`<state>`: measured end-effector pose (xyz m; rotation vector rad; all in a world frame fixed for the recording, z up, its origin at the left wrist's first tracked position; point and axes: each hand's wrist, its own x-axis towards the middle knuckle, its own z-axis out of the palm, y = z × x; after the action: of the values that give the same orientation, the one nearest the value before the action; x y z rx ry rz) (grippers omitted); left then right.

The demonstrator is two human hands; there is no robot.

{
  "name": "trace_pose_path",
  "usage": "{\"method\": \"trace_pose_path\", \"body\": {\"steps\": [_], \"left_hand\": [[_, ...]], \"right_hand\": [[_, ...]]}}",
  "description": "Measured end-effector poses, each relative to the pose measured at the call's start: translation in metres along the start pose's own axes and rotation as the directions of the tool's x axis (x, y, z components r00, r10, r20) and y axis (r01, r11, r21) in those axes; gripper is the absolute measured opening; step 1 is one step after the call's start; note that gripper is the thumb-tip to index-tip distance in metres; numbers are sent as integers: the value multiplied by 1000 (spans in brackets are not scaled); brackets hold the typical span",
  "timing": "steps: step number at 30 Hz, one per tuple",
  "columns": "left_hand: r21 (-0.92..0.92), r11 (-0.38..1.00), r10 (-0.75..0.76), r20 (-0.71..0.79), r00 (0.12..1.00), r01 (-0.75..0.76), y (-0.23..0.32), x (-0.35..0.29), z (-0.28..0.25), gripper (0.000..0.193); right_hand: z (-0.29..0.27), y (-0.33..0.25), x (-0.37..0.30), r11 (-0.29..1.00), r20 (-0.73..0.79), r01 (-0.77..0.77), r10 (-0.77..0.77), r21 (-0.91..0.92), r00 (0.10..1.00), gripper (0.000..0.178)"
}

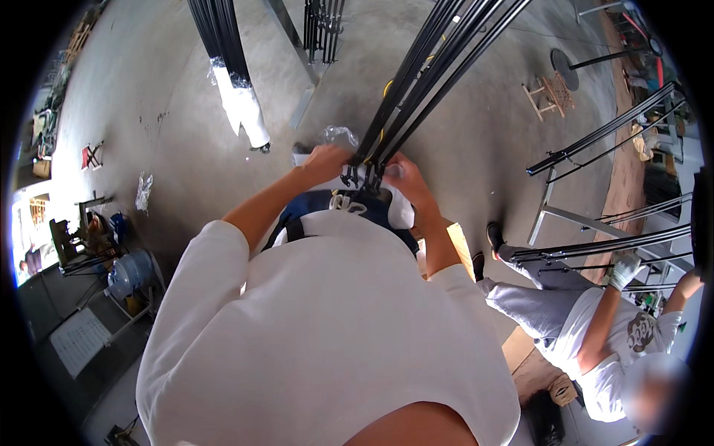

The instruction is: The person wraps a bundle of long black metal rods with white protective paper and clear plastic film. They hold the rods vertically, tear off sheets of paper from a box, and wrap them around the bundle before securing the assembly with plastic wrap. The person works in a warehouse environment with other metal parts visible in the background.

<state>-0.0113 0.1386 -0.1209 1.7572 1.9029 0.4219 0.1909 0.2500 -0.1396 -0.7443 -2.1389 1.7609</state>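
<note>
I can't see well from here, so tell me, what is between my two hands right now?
In the head view, the near ends of a bundle of black rods lie between your left hand and right hand, which both grip it.

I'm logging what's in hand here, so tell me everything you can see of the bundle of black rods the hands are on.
The rod bundle is a tight sheaf of thin, long black rods, metal by the look, slanting from the hands up to the top edge of the picture. Their near ends carry small dark fittings, gathered just above the waist. A yellow strand shows among them. The left hand grips beside the ends and the right hand closes on the other side. Clear plastic wrap sits right beside the ends.
</note>
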Motion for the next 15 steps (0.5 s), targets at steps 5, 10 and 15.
{"method": "trace_pose_path", "body": {"steps": [5,10,15], "left_hand": [[156,985,-83,50,995,74,13,-3,-7,12],[146,989,-35,13,999,33,9,-9,-4,19],[75,992,101,57,993,-106,8,-15,-18,27]], "right_hand": [[8,-13,0,995,-26,-99,99,-11,995,29],[22,-12,0,995,-104,1,9,99,995,36],[27,-7,-2,996,-62,-69,72,50,995,43]]}}
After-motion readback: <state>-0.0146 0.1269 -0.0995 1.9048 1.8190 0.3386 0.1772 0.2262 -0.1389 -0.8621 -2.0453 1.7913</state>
